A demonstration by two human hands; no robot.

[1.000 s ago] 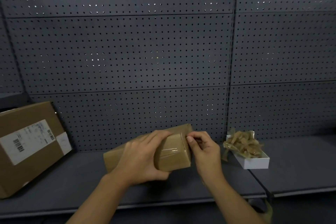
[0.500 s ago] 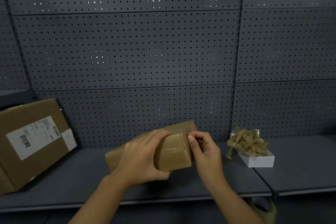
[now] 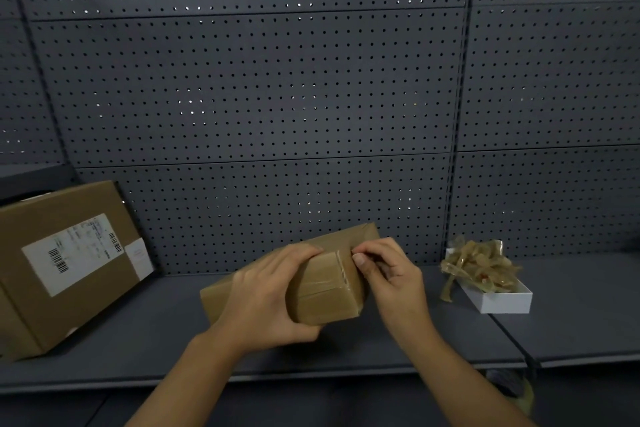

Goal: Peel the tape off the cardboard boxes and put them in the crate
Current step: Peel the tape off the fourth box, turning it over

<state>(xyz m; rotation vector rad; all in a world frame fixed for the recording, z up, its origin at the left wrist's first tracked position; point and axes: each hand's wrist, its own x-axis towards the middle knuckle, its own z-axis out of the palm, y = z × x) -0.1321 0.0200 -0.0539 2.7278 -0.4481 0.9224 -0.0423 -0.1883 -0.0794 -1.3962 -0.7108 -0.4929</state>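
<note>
- While the left hand [image 3: 268, 298] grips the small cardboard box [image 3: 325, 291] above the shelf [image 3: 145, 340], the right hand [image 3: 391, 274] pinches tape [image 3: 341, 267] at its top edge.
- White tray [image 3: 498, 300], right: crumpled peeled tape strips [image 3: 479, 267] piled inside.
- Large labelled box [image 3: 65, 263], left, on shelf.

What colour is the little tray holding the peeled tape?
White, a small rectangular cardboard tray; seen best in the head view.
</note>
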